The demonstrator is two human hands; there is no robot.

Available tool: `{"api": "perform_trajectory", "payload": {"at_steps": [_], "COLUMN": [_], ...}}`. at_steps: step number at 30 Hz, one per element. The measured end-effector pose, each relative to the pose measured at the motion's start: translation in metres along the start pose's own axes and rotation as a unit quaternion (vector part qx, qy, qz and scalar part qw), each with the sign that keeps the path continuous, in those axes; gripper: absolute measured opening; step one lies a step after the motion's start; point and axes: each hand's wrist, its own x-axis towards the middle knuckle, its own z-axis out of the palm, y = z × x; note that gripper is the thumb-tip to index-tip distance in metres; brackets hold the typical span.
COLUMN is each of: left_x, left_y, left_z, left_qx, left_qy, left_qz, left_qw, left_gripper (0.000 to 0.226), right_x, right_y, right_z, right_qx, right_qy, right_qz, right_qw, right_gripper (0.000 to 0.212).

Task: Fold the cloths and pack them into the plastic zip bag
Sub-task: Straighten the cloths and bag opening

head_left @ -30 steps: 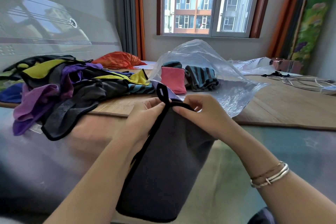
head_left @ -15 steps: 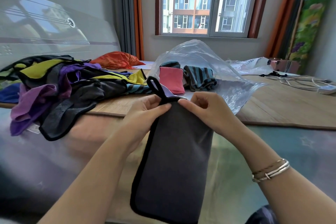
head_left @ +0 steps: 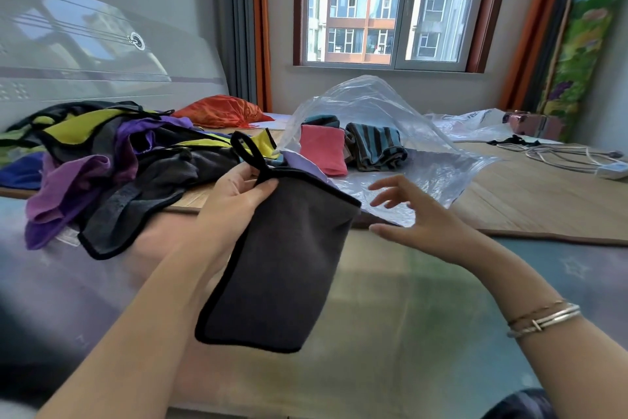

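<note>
My left hand (head_left: 238, 192) grips the top corner of a folded dark grey cloth (head_left: 282, 269) with black trim, just below its hanging loop. The cloth hangs in the air in front of the bed edge. To its right my right hand (head_left: 413, 218) hovers with fingers spread, holding nothing, near the mouth of the clear plastic zip bag (head_left: 418, 146). Inside the bag lie a folded pink cloth (head_left: 323, 150) and a folded blue-and-grey striped cloth (head_left: 373, 146). A heap of unfolded cloths (head_left: 102, 160) in yellow, purple, grey and black lies at the left.
A woven mat (head_left: 530, 201) covers the bed top. An orange bag (head_left: 221, 111) sits behind the heap. More clear plastic (head_left: 472, 123), a white cable and adapter (head_left: 588, 160) lie at the far right. The headboard stands at left, a window behind.
My right hand has let go of the grey cloth and moved right with fingers spread. The cloth now hangs from my left hand alone and has swung slightly.
</note>
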Motion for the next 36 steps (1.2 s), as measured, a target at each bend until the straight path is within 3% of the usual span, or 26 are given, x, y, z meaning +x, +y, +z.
{"api": "perform_trajectory", "payload": {"at_steps": [2,5,8,12,16,19,21,24,28,33,36], "left_x": [-0.001,-0.001,-0.002,-0.002,0.0,0.001,0.001,0.0,-0.001,0.001,0.003], "left_y": [-0.002,-0.001,0.001,0.002,0.002,0.0,0.0,0.0,-0.002,0.001,0.002], "left_z": [0.002,0.002,0.002,0.001,-0.005,-0.007,-0.008,-0.005,0.002,0.0,-0.003], "left_qx": [-0.003,-0.006,-0.028,-0.042,-0.007,0.028,0.035,0.01,0.0,-0.029,-0.043], "left_qy": [-0.009,-0.019,-0.036,-0.041,-0.008,0.027,0.044,0.023,-0.007,-0.003,0.004], "left_qz": [-0.005,-0.011,-0.012,-0.017,-0.01,0.003,0.003,-0.003,0.003,-0.001,0.005], "left_qw": [1.0,1.0,0.999,0.998,1.0,0.999,0.998,1.0,1.0,1.0,0.999], "left_gripper": [0.023,0.023,0.024,0.024,0.024,0.026,0.026,0.027,0.027,0.023,0.022], "right_x": [0.001,0.005,0.007,0.008,0.002,-0.002,-0.003,-0.004,-0.002,0.003,0.003], "right_y": [-0.002,-0.001,0.0,0.0,-0.003,-0.013,-0.016,-0.013,-0.013,-0.016,-0.017], "right_z": [0.01,0.02,0.021,0.014,-0.001,-0.011,-0.016,-0.013,0.008,0.024,0.019], "right_qx": [-0.009,-0.023,-0.001,0.123,0.209,0.35,0.385,0.317,0.215,0.084,0.098], "right_qy": [-0.02,0.016,0.02,-0.06,-0.098,-0.069,-0.036,-0.045,-0.119,-0.102,-0.12], "right_qz": [-0.024,-0.026,0.001,0.031,0.073,0.077,0.065,0.063,0.05,0.039,0.039], "right_qw": [0.999,0.999,1.0,0.99,0.97,0.931,0.92,0.945,0.968,0.99,0.987], "right_gripper": [0.044,0.047,0.035,0.006,0.017,0.02,0.019,0.011,0.029,0.01,0.008]}}
